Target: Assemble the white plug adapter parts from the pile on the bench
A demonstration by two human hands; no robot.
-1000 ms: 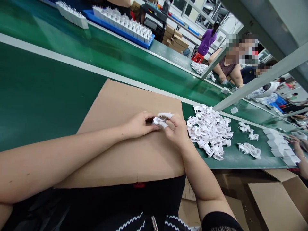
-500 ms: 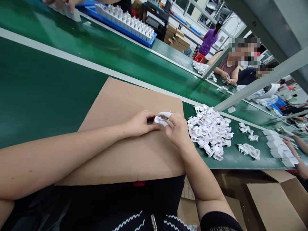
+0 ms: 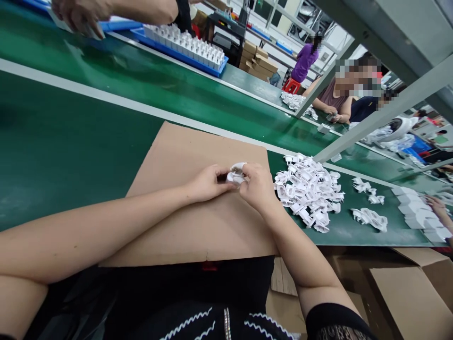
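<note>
Over the brown cardboard sheet (image 3: 198, 226), both hands meet on a small white plastic part (image 3: 233, 178). My left hand (image 3: 208, 183) pinches its left side between thumb and fingers. From the right, my right hand (image 3: 259, 185) grips the same part, thumb and forefinger closed on it. A white covering (image 3: 238, 166) shows at the tip of my right forefinger. Fingers hide much of the part, so its exact shape is unclear. Just right of my right hand lies a heap of similar white plastic parts (image 3: 307, 189).
Smaller groups of white parts (image 3: 370, 219) and rows of white pieces (image 3: 421, 212) lie further right. Beyond the conveyor belt (image 3: 148, 87) stands a blue tray (image 3: 219, 71) of white pieces. A co-worker's hand (image 3: 79, 16) is at upper left. A metal post (image 3: 354, 127) rises at right.
My hands stay together on the white part, with the right fingers slightly shifted over it. At upper left, the co-worker's hand and forearm have come further into view. The camera view has shifted slightly.
</note>
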